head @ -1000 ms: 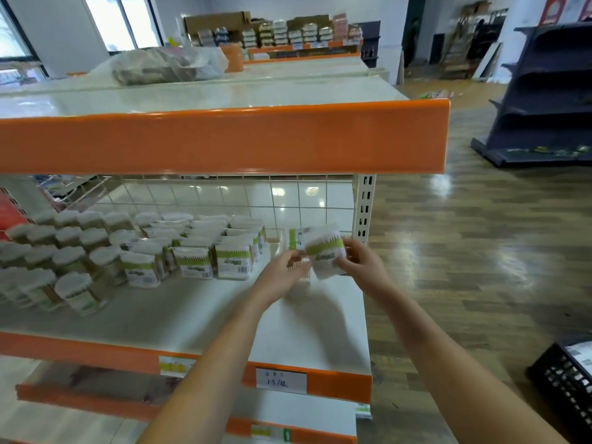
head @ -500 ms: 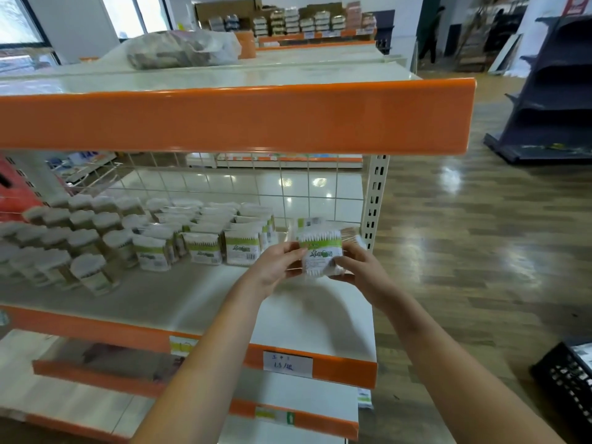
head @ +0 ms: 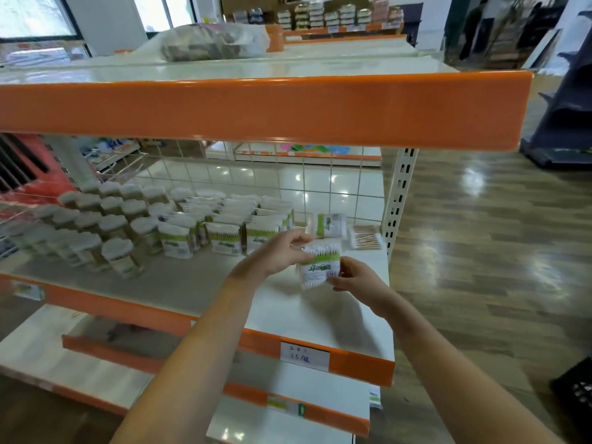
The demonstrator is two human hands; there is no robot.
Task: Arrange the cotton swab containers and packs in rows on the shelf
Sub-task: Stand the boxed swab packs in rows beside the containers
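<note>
Both hands up over the shelf now: the left hand pinches the top-left of a cotton swab pack, the right hand curls round its lower right side, holding it above the shelf's right end. Behind it, packs in rows stand mid-shelf, round containers crowd the left, and two loose packs lie by the back-right corner.

On the shelf, jars stand far left, packs right of them; two more packs lie far right, against the grid.
</note>
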